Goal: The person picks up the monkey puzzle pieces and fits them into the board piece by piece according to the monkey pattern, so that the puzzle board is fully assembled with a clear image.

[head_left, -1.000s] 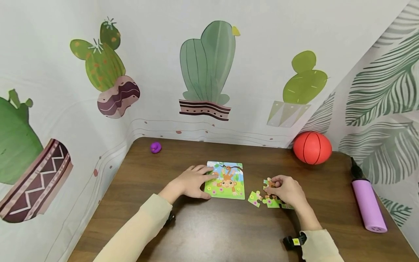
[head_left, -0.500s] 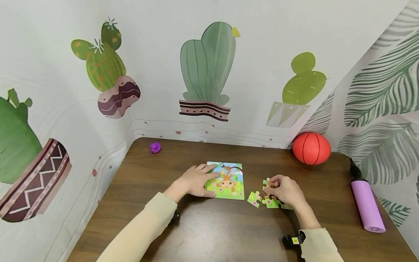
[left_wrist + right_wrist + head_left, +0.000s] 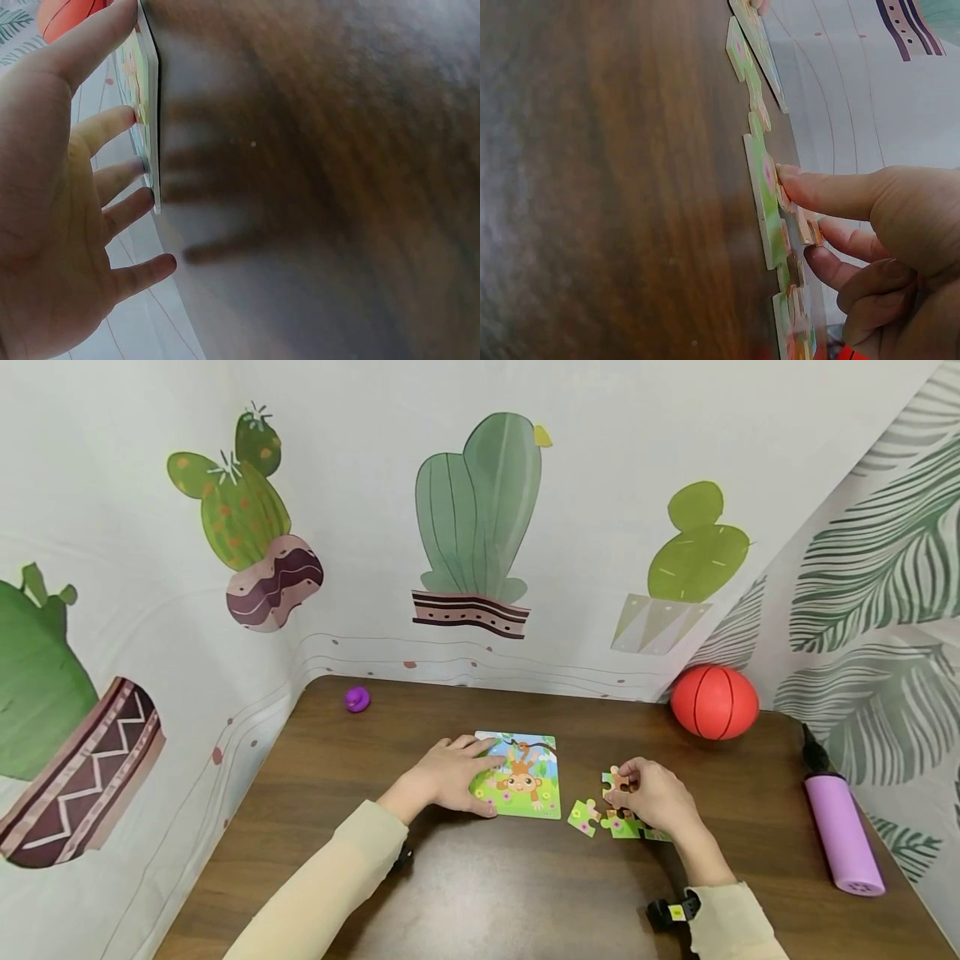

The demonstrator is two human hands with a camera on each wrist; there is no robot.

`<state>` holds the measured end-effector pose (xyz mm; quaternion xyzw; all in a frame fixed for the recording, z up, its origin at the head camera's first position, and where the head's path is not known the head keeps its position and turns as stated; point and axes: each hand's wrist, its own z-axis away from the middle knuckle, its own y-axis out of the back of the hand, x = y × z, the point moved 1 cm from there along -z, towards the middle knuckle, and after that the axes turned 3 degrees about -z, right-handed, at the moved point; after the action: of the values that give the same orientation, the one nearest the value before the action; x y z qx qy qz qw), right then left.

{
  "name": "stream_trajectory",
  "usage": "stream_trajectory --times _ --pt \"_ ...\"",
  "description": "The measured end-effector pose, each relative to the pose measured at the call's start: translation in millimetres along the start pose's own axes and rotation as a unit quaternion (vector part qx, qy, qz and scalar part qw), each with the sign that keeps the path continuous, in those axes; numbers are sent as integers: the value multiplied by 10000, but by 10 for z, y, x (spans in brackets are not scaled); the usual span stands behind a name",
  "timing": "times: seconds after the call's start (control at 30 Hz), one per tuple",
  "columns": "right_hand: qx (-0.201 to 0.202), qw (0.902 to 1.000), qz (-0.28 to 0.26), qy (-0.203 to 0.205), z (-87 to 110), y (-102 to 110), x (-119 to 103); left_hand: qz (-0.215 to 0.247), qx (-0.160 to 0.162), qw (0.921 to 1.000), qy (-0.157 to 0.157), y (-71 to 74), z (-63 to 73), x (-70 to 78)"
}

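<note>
My left hand [image 3: 450,777] rests with spread fingers over the left side of a square puzzle board [image 3: 517,802] printed with a monkey. From the left wrist view, several fingertips lie on the face of the board [image 3: 155,120], while the little finger reaches past its corner. To the right, my right hand [image 3: 660,797] pinches a jigsaw piece [image 3: 611,783] between thumb and fingers. Just below it lie green jigsaw pieces [image 3: 622,828], partly covered by that hand. A separate green piece [image 3: 582,817] sits between them and the board. The right wrist view shows the pinched piece [image 3: 805,225] edge-on.
A red ball [image 3: 715,702] sits at the back right of the brown table [image 3: 480,885]. Nearer the right edge lies a purple hand pump [image 3: 845,835] with a black nozzle. At the back left is a small purple duck [image 3: 357,699]. A cactus-print cloth [image 3: 360,568] hangs behind.
My left hand has slid slightly to the right, farther over the puzzle board. My right hand stays at nearly the same spot, still pinching the jigsaw piece.
</note>
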<state>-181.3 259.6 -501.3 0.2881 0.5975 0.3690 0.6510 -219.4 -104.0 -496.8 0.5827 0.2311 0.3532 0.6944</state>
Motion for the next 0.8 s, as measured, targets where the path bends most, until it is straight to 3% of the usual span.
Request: stream_trajectory --times 0.23,0.47,0.8 --pt "211 9995 -243 -3 22 -7 -2 -49 81 9999 -48 -18 -4 -22" --pt "557 9967 -510 295 -4 3 20 28 88 9999 -56 -18 10 -34" --pt "500 9916 -1155 292 -43 -19 -8 40 49 10000 -15 -10 -7 -25"
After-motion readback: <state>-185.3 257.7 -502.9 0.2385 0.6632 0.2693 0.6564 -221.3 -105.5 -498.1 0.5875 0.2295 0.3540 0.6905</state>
